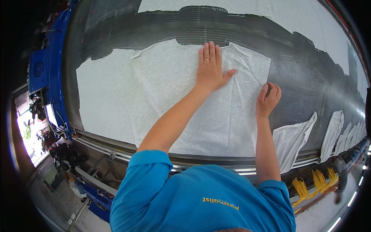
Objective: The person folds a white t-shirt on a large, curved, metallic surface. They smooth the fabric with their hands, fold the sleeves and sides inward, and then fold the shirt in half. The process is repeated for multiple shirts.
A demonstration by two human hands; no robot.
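A light grey shirt panel (170, 100) lies on the dark table (154, 29), with small folds running from its upper right part. Flat on the panel, just below its curved neckline edge, rests my left hand (210, 69), fingers stretched out and a ring on one of them. At the panel's right edge, my right hand (269, 98) has its fingers curled, pinching the cloth there. Another light grey panel (104, 92) lies to the left, meeting the first along a slanting line. White outlines are drawn on the table beyond the neckline.
More grey fabric (262, 8) lies across the far side. Grey narrow pieces (294, 141) hang toward the near edge at right, above yellow cloths (319, 181). A metal rail (104, 149) runs along the near edge. Blue machinery (56, 65) stands at the left.
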